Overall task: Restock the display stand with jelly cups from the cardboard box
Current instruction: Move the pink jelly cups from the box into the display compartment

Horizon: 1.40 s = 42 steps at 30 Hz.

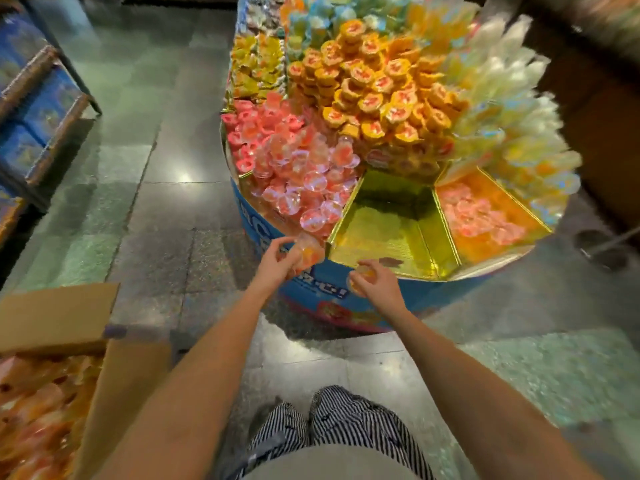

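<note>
A round display stand (266, 233) with a blue printed side holds wedge-shaped gold compartments. The gold compartment (384, 226) nearest me has nothing in it. My left hand (273, 265) grips orange jelly cups (308, 254) just at that compartment's left front corner. My right hand (375, 284) holds another orange jelly cup (362, 273) at the compartment's front rim. The open cardboard box (114, 386) at the lower left is full of orange and pink jelly cups (38, 410).
Pink jelly cups (298, 174) fill the wedge to the left, a few pink cups (481, 216) lie in the orange wedge to the right, and yellow-orange cups (377, 88) pile behind. A shelf with blue boxes (38, 109) stands far left. My striped trouser legs (332, 424) are below.
</note>
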### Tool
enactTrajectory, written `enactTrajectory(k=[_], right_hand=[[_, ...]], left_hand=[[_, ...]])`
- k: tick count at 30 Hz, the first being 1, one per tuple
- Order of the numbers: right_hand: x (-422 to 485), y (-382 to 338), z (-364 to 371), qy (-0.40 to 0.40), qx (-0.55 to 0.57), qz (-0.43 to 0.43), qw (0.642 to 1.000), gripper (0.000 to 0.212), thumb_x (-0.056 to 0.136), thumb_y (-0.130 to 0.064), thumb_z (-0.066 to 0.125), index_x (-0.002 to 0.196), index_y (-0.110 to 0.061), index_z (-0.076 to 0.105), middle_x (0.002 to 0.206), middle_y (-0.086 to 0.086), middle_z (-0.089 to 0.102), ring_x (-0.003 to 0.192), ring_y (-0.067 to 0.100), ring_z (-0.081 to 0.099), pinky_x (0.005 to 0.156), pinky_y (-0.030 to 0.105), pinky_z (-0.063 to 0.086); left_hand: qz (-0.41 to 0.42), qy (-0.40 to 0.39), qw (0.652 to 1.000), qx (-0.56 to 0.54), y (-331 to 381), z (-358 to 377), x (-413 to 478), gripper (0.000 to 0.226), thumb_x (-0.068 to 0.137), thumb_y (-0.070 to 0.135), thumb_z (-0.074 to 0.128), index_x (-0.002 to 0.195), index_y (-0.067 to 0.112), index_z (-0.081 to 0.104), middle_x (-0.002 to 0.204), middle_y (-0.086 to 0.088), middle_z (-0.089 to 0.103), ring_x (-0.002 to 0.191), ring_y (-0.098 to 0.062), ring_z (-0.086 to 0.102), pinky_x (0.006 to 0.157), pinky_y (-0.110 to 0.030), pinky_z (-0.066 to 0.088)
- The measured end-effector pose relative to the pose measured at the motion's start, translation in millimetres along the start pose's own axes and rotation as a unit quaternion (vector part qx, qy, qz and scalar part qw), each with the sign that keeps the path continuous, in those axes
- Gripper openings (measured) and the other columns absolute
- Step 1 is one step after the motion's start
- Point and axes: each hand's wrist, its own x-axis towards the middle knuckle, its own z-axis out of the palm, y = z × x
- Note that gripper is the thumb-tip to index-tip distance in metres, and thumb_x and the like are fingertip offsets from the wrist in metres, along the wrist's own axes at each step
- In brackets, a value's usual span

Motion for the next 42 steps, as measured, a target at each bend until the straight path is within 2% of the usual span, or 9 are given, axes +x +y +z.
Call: enactTrajectory(k=[4, 9, 12, 19, 25, 31, 35, 40, 42], right_hand=[[-28, 43, -32, 0.059, 0.014, 0.083, 0.995, 0.038, 0.085, -0.047, 0.067, 0.118, -0.027, 0.062, 0.113, 0.008, 0.064, 0.106, 0.023, 0.06, 0.093, 0.037, 0.049], [-53, 90, -72, 0.107, 0.064, 0.168, 0.978, 0.054, 0.08, -0.047, 0.071, 0.123, -0.025, 0.044, 0.117, 0.008, 0.058, 0.102, 0.026, 0.06, 0.09, 0.044, 0.053], [-60, 112, -97, 0.129, 0.09, 0.174, 0.972, 0.048, 0.078, -0.044, 0.075, 0.112, -0.024, 0.046, 0.113, 0.006, 0.06, 0.096, 0.026, 0.064, 0.085, 0.046, 0.055], [-33, 166, -178, 0.186, 0.077, 0.18, 0.963, 0.044, 0.081, -0.034, 0.075, 0.119, -0.022, 0.058, 0.121, 0.007, 0.045, 0.098, 0.015, 0.054, 0.092, 0.035, 0.05], [19, 206, -270, 0.156, 0.06, 0.175, 0.97, 0.054, 0.079, -0.033, 0.076, 0.125, -0.018, 0.051, 0.116, 0.003, 0.052, 0.097, 0.016, 0.055, 0.079, 0.027, 0.043], [63, 241, -340, 0.129, 0.013, 0.14, 0.982, 0.045, 0.077, -0.024, 0.075, 0.116, -0.017, 0.054, 0.113, 0.002, 0.037, 0.09, 0.016, 0.052, 0.083, 0.027, 0.046], [94, 255, -367, 0.104, -0.006, 0.121, 0.987, 0.05, 0.077, -0.023, 0.074, 0.122, -0.017, 0.051, 0.112, -0.001, 0.038, 0.09, 0.017, 0.053, 0.076, 0.026, 0.04], [149, 260, -381, 0.088, -0.023, 0.097, 0.991, 0.045, 0.08, -0.02, 0.068, 0.119, -0.007, 0.05, 0.113, 0.003, 0.039, 0.102, 0.015, 0.045, 0.08, 0.024, 0.034], [172, 261, -382, 0.057, -0.013, 0.092, 0.994, 0.049, 0.08, -0.016, 0.065, 0.125, -0.008, 0.049, 0.119, 0.004, 0.033, 0.112, 0.016, 0.04, 0.089, 0.023, 0.034]], left_hand=[[-0.025, -0.129, 0.991, -0.013, -1, 54, 6, 0.049, 0.101, 0.026, 0.052, 0.145, 0.035, 0.033, 0.122, -0.005, 0.055, 0.094, -0.018, 0.061, 0.062, -0.019, 0.05], [-0.102, -0.224, 0.969, -0.027, -7, 122, 17, 0.05, 0.1, 0.029, 0.049, 0.146, 0.041, 0.035, 0.148, -0.01, 0.042, 0.129, -0.038, 0.046, 0.08, -0.032, 0.045], [-0.114, -0.286, 0.951, -0.029, 0, 165, 23, 0.057, 0.098, 0.029, 0.054, 0.148, 0.044, 0.031, 0.149, -0.004, 0.037, 0.125, -0.033, 0.051, 0.086, -0.038, 0.049], [-0.114, -0.315, 0.941, -0.039, 32, 277, 47, 0.044, 0.094, 0.015, 0.061, 0.132, 0.03, 0.044, 0.113, -0.01, 0.059, 0.071, -0.023, 0.051, 0.051, -0.026, 0.035], [-0.092, -0.223, 0.97, -0.017, 59, 378, 72, 0.038, 0.089, 0.042, 0.066, 0.117, 0.032, 0.042, 0.129, -0.013, 0.05, 0.105, -0.033, 0.057, 0.07, -0.037, 0.051], [-0.093, -0.102, 0.99, -0.008, 75, 456, 90, 0.041, 0.094, 0.047, 0.057, 0.119, 0.022, 0.037, 0.113, -0.003, 0.05, 0.085, -0.015, 0.056, 0.055, -0.031, 0.056], [-0.107, -0.08, 0.991, -0.006, 77, 481, 104, 0.037, 0.096, 0.038, 0.057, 0.119, 0.019, 0.036, 0.097, 0.005, 0.052, 0.078, -0.011, 0.056, 0.06, -0.032, 0.053], [-0.12, -0.092, 0.989, 0.007, 73, 496, 143, 0.039, 0.089, 0.03, 0.069, 0.12, 0.021, 0.047, 0.106, -0.006, 0.058, 0.066, -0.01, 0.066, 0.054, -0.023, 0.049], [-0.122, -0.109, 0.986, 0.039, 67, 502, 163, 0.062, 0.077, 0.041, 0.079, 0.127, 0.022, 0.047, 0.12, -0.01, 0.055, 0.086, -0.014, 0.068, 0.063, -0.025, 0.052]])
